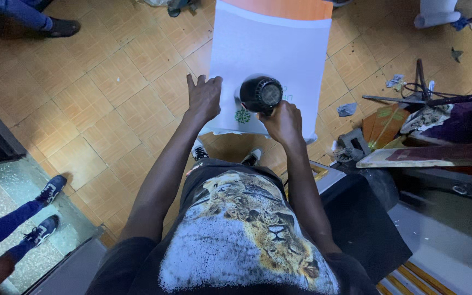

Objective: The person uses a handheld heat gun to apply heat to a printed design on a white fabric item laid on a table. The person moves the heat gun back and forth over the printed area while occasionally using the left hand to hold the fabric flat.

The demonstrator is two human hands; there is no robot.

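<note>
- Right hand point(285, 121) is closed around a black hair dryer point(261, 94), which sits just above the fist.
- Left hand point(204, 97), fingers spread, seemingly presses flat on the white sheet point(271, 49) beside it.

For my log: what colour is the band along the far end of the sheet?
Orange band, on a white sheet; head view.

Single view: head-worn camera, looking steeply down over the person's chest and along both arms. The left hand point(204, 98) and right hand point(284, 123) sit near frame centre, at arm's length. Tiled floor point(110, 98) fills the space beyond and left of the hands.
</note>
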